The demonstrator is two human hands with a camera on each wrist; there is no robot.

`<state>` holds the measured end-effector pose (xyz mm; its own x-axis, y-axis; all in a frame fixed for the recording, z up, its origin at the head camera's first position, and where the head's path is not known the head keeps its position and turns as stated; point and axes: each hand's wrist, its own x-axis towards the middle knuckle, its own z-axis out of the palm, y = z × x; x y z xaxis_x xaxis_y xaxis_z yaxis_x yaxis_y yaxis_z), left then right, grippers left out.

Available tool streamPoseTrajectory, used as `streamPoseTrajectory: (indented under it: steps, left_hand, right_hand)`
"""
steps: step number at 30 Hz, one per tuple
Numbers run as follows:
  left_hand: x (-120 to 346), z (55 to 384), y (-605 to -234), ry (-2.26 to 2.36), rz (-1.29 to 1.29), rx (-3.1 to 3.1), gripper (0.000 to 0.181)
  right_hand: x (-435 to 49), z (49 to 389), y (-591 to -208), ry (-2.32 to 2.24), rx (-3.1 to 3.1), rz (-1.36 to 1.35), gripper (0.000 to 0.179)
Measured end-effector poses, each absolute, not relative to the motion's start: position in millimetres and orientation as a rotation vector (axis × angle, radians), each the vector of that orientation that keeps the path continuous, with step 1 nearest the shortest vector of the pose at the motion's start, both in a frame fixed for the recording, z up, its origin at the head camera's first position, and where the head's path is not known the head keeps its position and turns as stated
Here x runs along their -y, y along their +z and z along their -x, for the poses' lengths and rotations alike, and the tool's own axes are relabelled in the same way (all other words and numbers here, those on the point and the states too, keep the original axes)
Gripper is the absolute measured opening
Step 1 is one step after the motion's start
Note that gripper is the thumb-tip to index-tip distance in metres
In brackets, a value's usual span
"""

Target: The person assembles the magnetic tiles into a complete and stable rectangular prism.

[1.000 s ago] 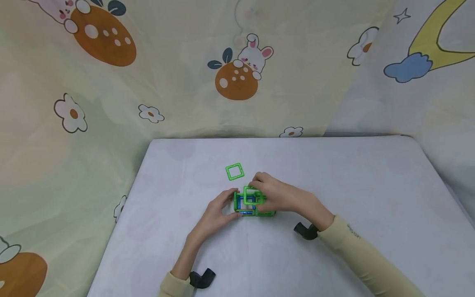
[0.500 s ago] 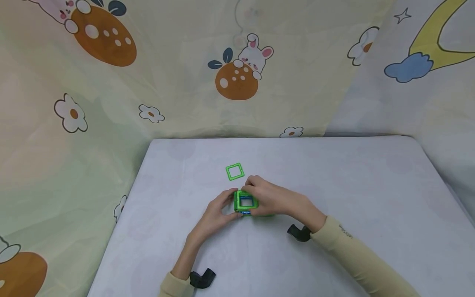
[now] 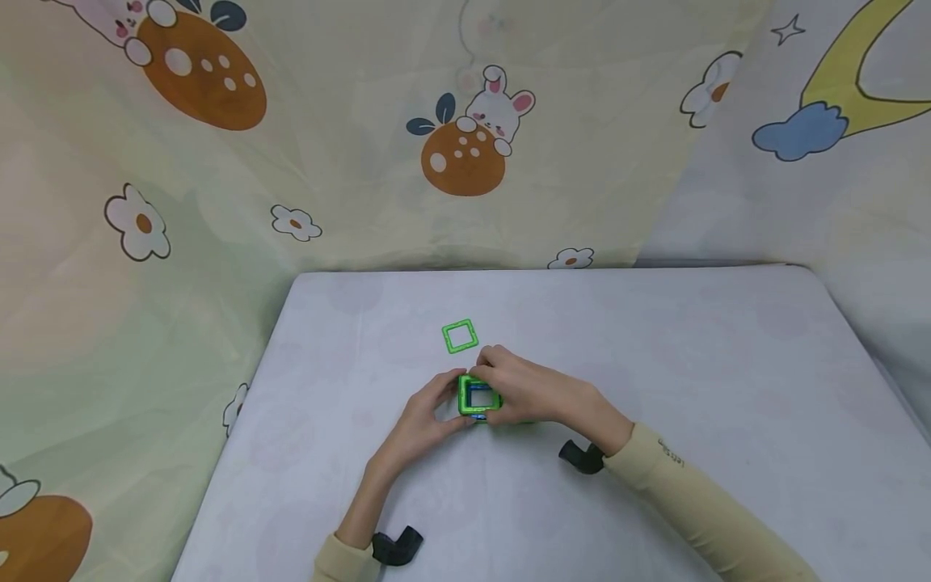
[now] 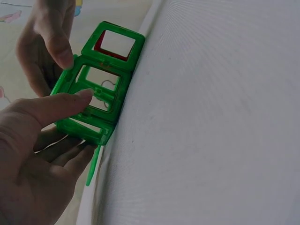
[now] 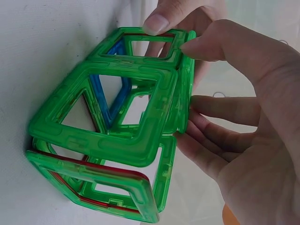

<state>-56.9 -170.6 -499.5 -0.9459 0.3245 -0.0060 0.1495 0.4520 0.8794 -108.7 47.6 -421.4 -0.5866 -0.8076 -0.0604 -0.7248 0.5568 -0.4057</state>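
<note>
A small box-like build of green square magnetic tiles [image 5: 84, 136] stands on the white table, with a blue tile [image 5: 99, 96] inside it. My left hand [image 3: 416, 422] grips its left end, thumb on the near side and fingers on the far side. Over the top of that end lies a green square magnetic tile [image 5: 187, 82], and my right hand [image 3: 534, 388] pinches it between thumb and fingers. In the head view the right hand hides the build's right part. Red edging shows on a tile [image 4: 112, 52] at the other end in the left wrist view.
One loose green square tile [image 3: 447, 340] lies flat beyond the build. Black curved pieces [image 3: 396, 546] sit at both wrists. The white table [image 3: 691, 356] meets a printed cloth backdrop [image 3: 349, 162] at its back and sides.
My right hand has moved left and slightly down, bringing its green tile from a raised, offset position onto the top of the build's left end. The left hand has stayed put.
</note>
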Motion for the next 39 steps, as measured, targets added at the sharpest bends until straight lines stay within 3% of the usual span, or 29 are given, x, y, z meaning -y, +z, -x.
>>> streamPoseTrajectory:
  steps: [39]
  left_hand:
    - [168.2,54.5,-498.5,1.471,-0.374,-2.535,0.078]
  right_hand:
    - [-65.3,119.4,-431.1,-0.751,-2.5,1.229,0.04]
